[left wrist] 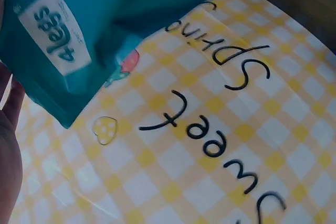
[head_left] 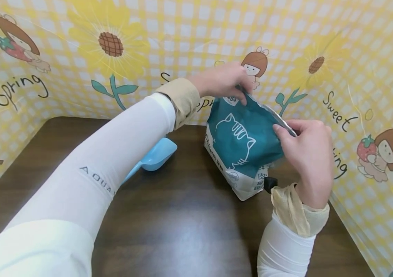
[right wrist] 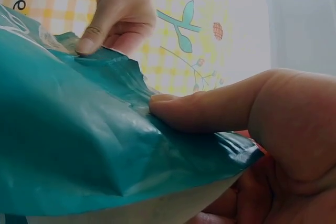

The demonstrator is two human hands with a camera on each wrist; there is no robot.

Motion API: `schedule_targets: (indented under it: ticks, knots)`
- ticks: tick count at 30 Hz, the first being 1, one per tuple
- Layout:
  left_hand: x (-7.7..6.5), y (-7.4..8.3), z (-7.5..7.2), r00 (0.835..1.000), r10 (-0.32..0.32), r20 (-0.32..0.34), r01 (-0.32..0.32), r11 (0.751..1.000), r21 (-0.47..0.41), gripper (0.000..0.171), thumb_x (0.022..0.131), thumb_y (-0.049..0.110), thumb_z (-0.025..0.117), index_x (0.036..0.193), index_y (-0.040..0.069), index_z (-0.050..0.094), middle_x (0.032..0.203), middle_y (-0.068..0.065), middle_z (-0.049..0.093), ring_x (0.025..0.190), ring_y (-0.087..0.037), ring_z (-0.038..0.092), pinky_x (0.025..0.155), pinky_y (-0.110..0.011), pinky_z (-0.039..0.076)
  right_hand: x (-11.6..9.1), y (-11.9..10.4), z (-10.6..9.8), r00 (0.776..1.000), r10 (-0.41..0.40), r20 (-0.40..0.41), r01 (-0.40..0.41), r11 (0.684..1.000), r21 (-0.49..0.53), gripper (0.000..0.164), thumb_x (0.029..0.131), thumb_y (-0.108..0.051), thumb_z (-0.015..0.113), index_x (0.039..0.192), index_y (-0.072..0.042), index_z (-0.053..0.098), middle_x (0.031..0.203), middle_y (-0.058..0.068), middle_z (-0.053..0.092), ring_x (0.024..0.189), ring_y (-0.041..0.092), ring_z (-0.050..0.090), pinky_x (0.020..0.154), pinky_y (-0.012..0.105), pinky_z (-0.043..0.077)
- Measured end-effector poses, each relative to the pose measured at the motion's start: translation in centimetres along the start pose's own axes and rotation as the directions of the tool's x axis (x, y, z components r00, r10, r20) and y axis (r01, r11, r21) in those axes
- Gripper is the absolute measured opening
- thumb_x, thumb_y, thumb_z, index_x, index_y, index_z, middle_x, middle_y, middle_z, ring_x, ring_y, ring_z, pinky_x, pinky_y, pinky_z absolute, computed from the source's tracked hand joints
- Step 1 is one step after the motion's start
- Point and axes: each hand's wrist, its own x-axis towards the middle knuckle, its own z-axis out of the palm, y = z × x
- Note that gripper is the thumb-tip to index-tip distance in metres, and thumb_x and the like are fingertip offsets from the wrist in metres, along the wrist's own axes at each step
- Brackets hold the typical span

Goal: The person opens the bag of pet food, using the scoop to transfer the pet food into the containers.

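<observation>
A teal and white bag (head_left: 234,134) with a white cat outline stands tilted on the table, its silvery top edge facing up and to the right. My left hand (head_left: 225,80) pinches the far end of that top edge. At the near end, my right hand (head_left: 308,148) grips the edge between thumb and fingers. In the right wrist view the right thumb (right wrist: 210,109) presses on the teal film, with the left hand (right wrist: 125,17) farther along the rim. The left wrist view shows a bag corner (left wrist: 58,77) beside the left fingers. The bag's inside is hidden.
A light blue scoop (head_left: 156,154) lies on the dark wooden table (head_left: 182,223), its handle partly covered by the left sleeve. A yellow checked cloth (head_left: 189,34) with flowers and printed figures rises behind and at both sides. A small black object (head_left: 270,184) shows beside the bag.
</observation>
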Motion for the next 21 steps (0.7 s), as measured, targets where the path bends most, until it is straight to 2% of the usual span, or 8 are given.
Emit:
schedule_targets:
  ticks: [7,9,10,11,14,16,18,21]
  knots:
    - [0.2,-0.4,-0.6,0.998,-0.024,0.051,0.023,1.000,0.020,0.016,0.086,0.021,0.077,0.096,0.010,0.080,0.095,-0.005,0.078,0.084,-0.009,0.065,0.082,-0.029,0.056,0.1,-0.2,-0.2,1.000,-0.015,-0.002,0.015,1.000,-0.007,0.034,0.094,-0.035,0.063,0.107,-0.008,0.079,0.072,0.017,0.073,0.057,0.022,0.054,0.038,0.027,0.037]
    - [-0.1,-0.6,-0.9,0.996,-0.065,0.065,0.062,0.997,0.037,0.016,0.087,0.018,0.076,0.099,0.008,0.079,0.097,-0.007,0.077,0.086,-0.012,0.065,0.084,-0.032,0.056,0.1,-0.2,-0.2,1.000,-0.019,-0.001,0.019,1.000,-0.006,0.033,0.094,-0.034,0.064,0.106,-0.008,0.079,0.072,0.017,0.073,0.058,0.022,0.054,0.040,0.028,0.038]
    - [-0.2,-0.7,-1.0,0.994,-0.089,0.063,0.086,0.995,0.054,0.016,0.087,0.018,0.076,0.099,0.008,0.079,0.098,-0.007,0.077,0.087,-0.012,0.065,0.084,-0.032,0.056,0.0,-0.3,-0.2,1.000,-0.023,0.004,0.023,1.000,0.001,0.033,0.094,-0.033,0.063,0.107,-0.007,0.079,0.072,0.017,0.072,0.060,0.023,0.053,0.045,0.029,0.038]
    - [-0.4,-0.9,-1.1,0.992,-0.114,0.058,0.110,0.991,0.074,0.016,0.087,0.018,0.076,0.099,0.007,0.079,0.098,-0.007,0.078,0.087,-0.013,0.064,0.084,-0.033,0.056,0.0,-0.3,-0.2,1.000,-0.023,0.011,0.023,1.000,0.006,0.033,0.094,-0.033,0.063,0.107,-0.007,0.079,0.072,0.018,0.072,0.063,0.023,0.053,0.051,0.031,0.038]
    - [-0.9,-1.3,-1.2,0.987,-0.161,0.027,0.156,0.979,0.128,0.015,0.087,0.020,0.076,0.098,0.010,0.080,0.100,-0.005,0.078,0.089,-0.014,0.065,0.083,-0.035,0.056,0.0,-0.5,-0.2,1.000,-0.022,0.018,0.022,1.000,0.005,0.033,0.094,-0.033,0.063,0.109,-0.008,0.078,0.076,0.018,0.073,0.068,0.023,0.054,0.054,0.033,0.039]
    - [-0.9,-1.5,-1.0,0.988,-0.152,-0.005,0.151,0.975,0.166,0.017,0.086,0.024,0.077,0.097,0.013,0.081,0.100,-0.003,0.078,0.090,-0.013,0.065,0.082,-0.035,0.056,0.0,-0.6,-0.2,1.000,-0.017,0.016,0.017,1.000,0.002,0.033,0.095,-0.033,0.063,0.109,-0.008,0.078,0.076,0.018,0.074,0.068,0.023,0.054,0.054,0.032,0.039]
    - [-0.9,-1.7,-0.9,0.990,-0.139,-0.021,0.140,0.973,0.185,0.019,0.086,0.025,0.076,0.100,0.013,0.080,0.102,-0.005,0.078,0.092,-0.015,0.065,0.083,-0.037,0.056,0.0,-0.5,-0.3,1.000,-0.009,0.009,0.009,1.000,-0.011,0.033,0.094,-0.033,0.063,0.108,-0.008,0.079,0.078,0.017,0.074,0.064,0.022,0.055,0.043,0.030,0.040]
    - [-1.3,-2.2,-0.7,0.981,-0.189,-0.053,0.195,0.963,0.187,0.022,0.088,0.022,0.075,0.107,0.011,0.079,0.107,-0.007,0.077,0.095,-0.017,0.065,0.087,-0.037,0.055,0.0,-0.4,-0.3,1.000,-0.006,0.010,0.006,1.000,-0.007,0.033,0.094,-0.033,0.063,0.109,-0.008,0.079,0.077,0.017,0.074,0.061,0.022,0.055,0.040,0.028,0.038]
